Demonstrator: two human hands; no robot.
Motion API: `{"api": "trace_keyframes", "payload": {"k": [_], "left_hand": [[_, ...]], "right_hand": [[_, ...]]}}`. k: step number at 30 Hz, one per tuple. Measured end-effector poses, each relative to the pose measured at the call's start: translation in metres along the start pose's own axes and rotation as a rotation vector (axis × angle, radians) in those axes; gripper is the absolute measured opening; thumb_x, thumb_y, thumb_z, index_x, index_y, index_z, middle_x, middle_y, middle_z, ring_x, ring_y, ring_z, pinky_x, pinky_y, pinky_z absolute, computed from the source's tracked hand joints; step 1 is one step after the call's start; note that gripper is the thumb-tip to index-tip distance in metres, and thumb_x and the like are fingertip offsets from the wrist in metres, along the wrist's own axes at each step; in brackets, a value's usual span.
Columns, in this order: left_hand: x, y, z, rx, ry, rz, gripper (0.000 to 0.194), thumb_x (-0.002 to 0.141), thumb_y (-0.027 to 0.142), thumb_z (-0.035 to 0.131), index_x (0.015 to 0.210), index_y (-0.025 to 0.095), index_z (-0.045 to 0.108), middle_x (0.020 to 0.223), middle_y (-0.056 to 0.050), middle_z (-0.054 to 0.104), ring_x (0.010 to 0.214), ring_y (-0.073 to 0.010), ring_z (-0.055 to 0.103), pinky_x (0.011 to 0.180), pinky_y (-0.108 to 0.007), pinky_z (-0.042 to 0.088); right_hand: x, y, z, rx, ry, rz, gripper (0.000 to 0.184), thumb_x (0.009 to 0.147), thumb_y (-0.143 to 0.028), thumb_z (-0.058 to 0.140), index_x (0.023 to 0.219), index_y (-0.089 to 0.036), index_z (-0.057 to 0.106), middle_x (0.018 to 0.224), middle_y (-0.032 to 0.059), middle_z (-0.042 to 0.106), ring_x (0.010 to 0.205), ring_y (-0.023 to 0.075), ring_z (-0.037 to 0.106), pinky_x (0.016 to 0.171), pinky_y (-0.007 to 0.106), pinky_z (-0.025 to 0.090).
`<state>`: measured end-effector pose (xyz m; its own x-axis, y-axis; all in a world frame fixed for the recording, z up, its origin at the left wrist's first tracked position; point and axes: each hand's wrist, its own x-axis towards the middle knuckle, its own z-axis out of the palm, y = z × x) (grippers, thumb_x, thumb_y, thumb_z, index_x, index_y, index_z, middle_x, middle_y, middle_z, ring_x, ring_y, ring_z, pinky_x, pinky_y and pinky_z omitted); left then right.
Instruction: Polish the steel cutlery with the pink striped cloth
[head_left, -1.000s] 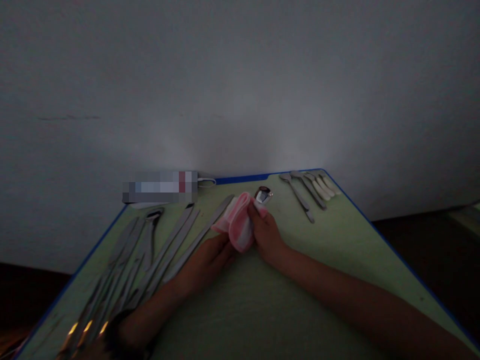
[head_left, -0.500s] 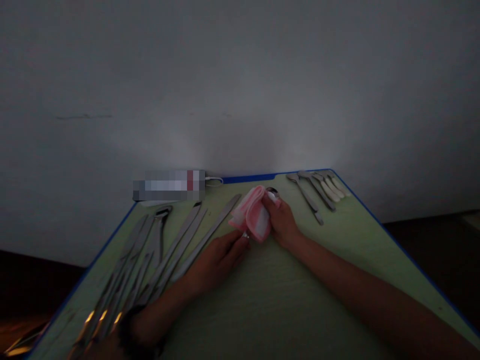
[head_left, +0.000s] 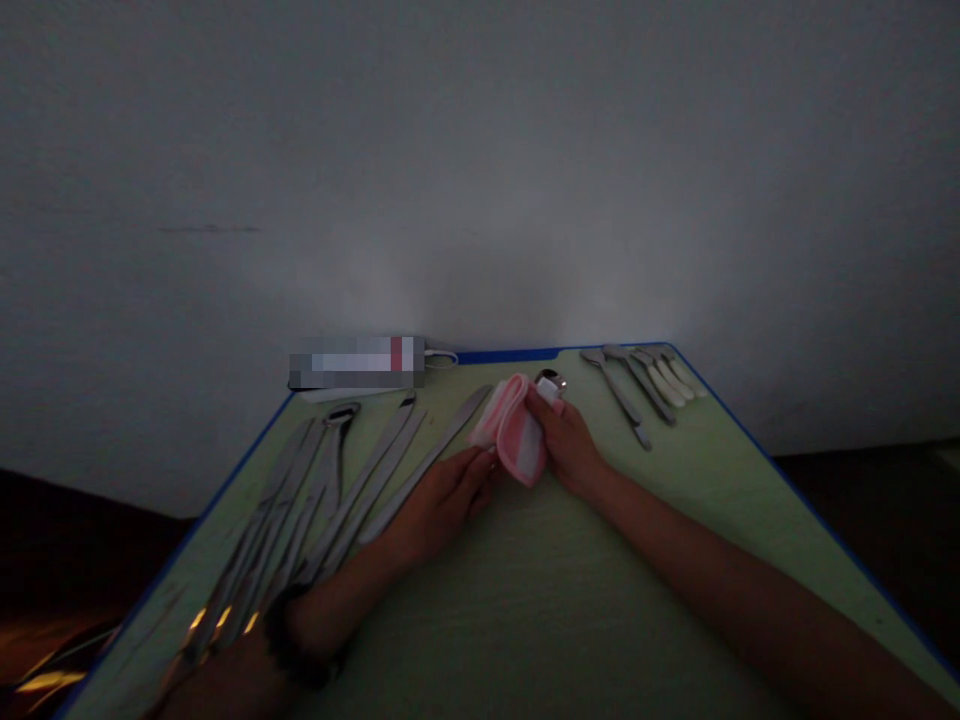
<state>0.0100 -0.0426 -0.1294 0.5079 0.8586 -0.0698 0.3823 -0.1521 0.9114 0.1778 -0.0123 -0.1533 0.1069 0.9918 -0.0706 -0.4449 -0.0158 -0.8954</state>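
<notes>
My right hand (head_left: 571, 445) is closed on a folded pink-and-white cloth (head_left: 521, 435), thumb on top. Past the cloth's far end shows the shiny rounded bowl of a spoon (head_left: 553, 379). My left hand (head_left: 454, 492), with a dark band at its wrist, pinches the near end of the spoon's handle just below the cloth. The middle of the spoon is hidden inside the folds. Both hands are over the middle of the table. A table knife (head_left: 442, 445) lies just left of my left hand, partly behind it.
Several knives (head_left: 274, 490) and a larger spoon (head_left: 337, 440) lie on the left of the green table (head_left: 585, 610). At the back right are several spoons (head_left: 619, 400), some pale-handled. A blurred-out box (head_left: 356, 365) with a white cable (head_left: 442, 356) stands by the wall.
The view has shifted slightly, so the table's things appear a little farther right. Both hands keep their hold; the cloth sits a little lower on the spoon, with more of its bowl showing.
</notes>
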Motion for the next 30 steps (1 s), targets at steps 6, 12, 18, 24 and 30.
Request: {"api": "trace_keyframes", "payload": {"k": [6, 12, 18, 24, 30], "left_hand": [[0.001, 0.0, -0.003, 0.048, 0.107, -0.055, 0.04, 0.089, 0.047, 0.031, 0.065, 0.019, 0.047, 0.049, 0.005, 0.044, 0.044, -0.0096, 0.041, 0.045, -0.021, 0.033], [0.002, 0.001, -0.002, -0.017, 0.198, -0.071, 0.04, 0.089, 0.049, 0.03, 0.067, 0.019, 0.046, 0.044, 0.007, 0.041, 0.039, -0.0101, 0.039, 0.043, -0.022, 0.032], [0.002, 0.004, -0.003, 0.114, 0.256, -0.035, 0.04, 0.09, 0.045, 0.03, 0.067, 0.019, 0.049, 0.048, 0.006, 0.043, 0.043, -0.011, 0.043, 0.046, -0.022, 0.033], [0.0, 0.002, -0.002, 0.285, 0.189, 0.026, 0.038, 0.091, 0.039, 0.03, 0.067, 0.019, 0.052, 0.054, 0.003, 0.05, 0.049, -0.0124, 0.047, 0.052, -0.023, 0.034], [-0.001, 0.001, 0.0, 0.34, 0.149, 0.05, 0.036, 0.091, 0.037, 0.029, 0.071, 0.019, 0.053, 0.058, 0.002, 0.053, 0.053, -0.0135, 0.05, 0.054, -0.024, 0.035]], "right_hand": [[-0.003, -0.003, 0.003, 0.055, 0.067, 0.038, 0.03, 0.06, -0.038, 0.073, 0.079, -0.017, 0.062, 0.069, 0.0008, 0.064, 0.058, 0.0124, 0.054, 0.057, 0.026, 0.044], [-0.005, -0.001, 0.004, -0.006, 0.078, -0.077, 0.03, 0.062, -0.037, 0.072, 0.084, -0.019, 0.061, 0.076, 0.0005, 0.065, 0.062, 0.0128, 0.055, 0.058, 0.026, 0.044], [0.004, -0.007, -0.007, -0.14, 0.346, -0.223, 0.035, 0.062, -0.04, 0.07, 0.089, -0.019, 0.06, 0.079, 0.0015, 0.062, 0.066, 0.0133, 0.054, 0.059, 0.026, 0.043], [0.018, -0.017, -0.019, -0.116, 0.403, -0.347, 0.037, 0.061, -0.035, 0.071, 0.092, -0.021, 0.057, 0.086, 0.0004, 0.061, 0.071, 0.0122, 0.054, 0.063, 0.026, 0.044], [0.006, -0.013, 0.001, 0.17, 0.239, -0.089, 0.021, 0.059, -0.018, 0.064, 0.079, -0.019, 0.058, 0.072, -0.0035, 0.061, 0.066, 0.0124, 0.055, 0.063, 0.026, 0.045]]}}
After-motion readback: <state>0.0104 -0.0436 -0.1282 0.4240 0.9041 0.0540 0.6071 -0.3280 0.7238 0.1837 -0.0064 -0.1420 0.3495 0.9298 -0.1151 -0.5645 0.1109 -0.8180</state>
